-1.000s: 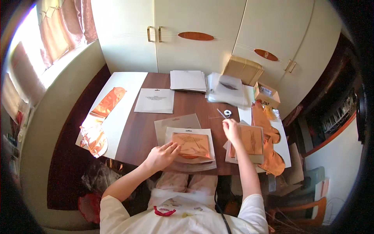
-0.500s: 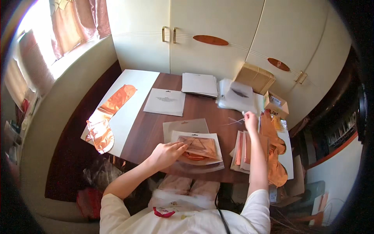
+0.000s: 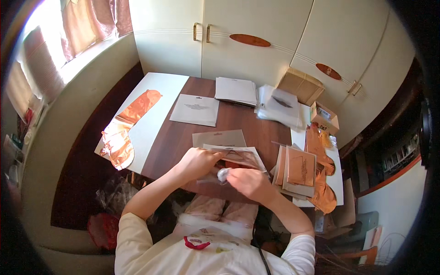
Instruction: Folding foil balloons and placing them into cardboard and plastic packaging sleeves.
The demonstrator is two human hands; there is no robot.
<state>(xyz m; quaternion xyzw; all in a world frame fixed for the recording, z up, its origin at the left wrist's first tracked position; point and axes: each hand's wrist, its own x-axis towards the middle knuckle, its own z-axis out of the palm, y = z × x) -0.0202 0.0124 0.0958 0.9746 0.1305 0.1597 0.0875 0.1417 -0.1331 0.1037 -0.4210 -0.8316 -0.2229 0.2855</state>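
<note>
In front of me lies a flat packet (image 3: 247,156), a white backing card with folded copper-coloured foil behind clear film. My left hand (image 3: 198,162) has its fingers curled on the packet's left part, and the packet looks slightly tilted. My right hand (image 3: 251,182) is closed on a small white crumpled bundle (image 3: 223,174), held close to the packet's near edge. What lies under both hands is partly hidden. Behind the packet rests another pale card (image 3: 220,136) with a hanging slot.
Copper foil balloons (image 3: 120,145) lie flat on the table's left, with more foil (image 3: 323,185) at the right. Finished-looking packets (image 3: 300,167) are stacked at right. White cards (image 3: 236,90), clear bags (image 3: 278,105), a cardboard box (image 3: 300,86) and a small open box (image 3: 324,118) stand behind.
My right hand has come from the far right, beside the clear bags, to the packet's near edge with the white bundle. My left hand has shifted slightly up, and the packet has tilted.
</note>
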